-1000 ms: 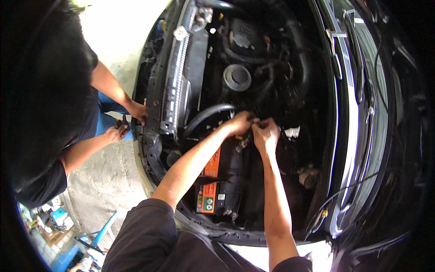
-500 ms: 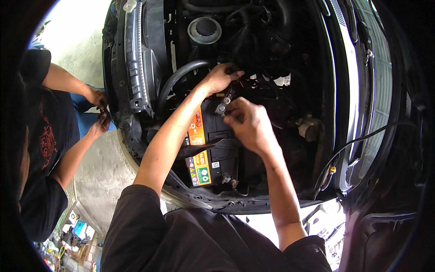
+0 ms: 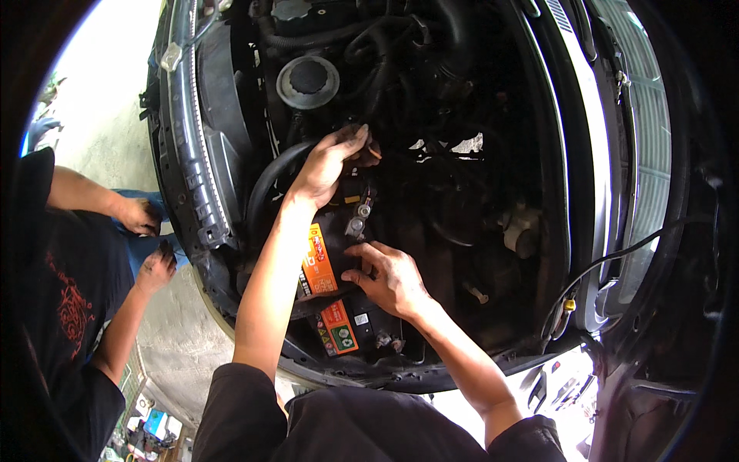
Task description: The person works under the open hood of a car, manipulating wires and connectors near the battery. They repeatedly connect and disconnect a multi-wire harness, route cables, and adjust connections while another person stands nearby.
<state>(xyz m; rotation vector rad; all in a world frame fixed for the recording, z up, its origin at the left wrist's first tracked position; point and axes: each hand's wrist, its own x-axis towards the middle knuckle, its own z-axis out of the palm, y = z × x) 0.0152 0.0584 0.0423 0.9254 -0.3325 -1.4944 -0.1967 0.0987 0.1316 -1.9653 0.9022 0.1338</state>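
A car battery (image 3: 341, 266) with an orange label lies in the engine bay, a black strap crossing its top. At its far end sits a metal terminal clamp (image 3: 358, 221) with a bolt and nut. My left hand (image 3: 327, 165) is beyond the clamp, fingers closed around something dark; what it is cannot be made out. Over the battery, on the near side of the clamp, is my right hand (image 3: 389, 281). Its thumb and forefinger are apart, with nothing visible between them. A second terminal (image 3: 389, 341) shows at the battery's near end.
A round cap (image 3: 308, 77) tops the engine beyond my left hand. The radiator (image 3: 196, 131) runs along the left, beside a curved black hose (image 3: 269, 173). A black cable (image 3: 616, 254) hangs at the right. Another person (image 3: 85, 285) stands at the left, hands by the car's front edge.
My right hand has left the terminal clamp and come nearer, over the battery's middle. My left hand stays beyond the clamp. The whole view has shifted somewhat.
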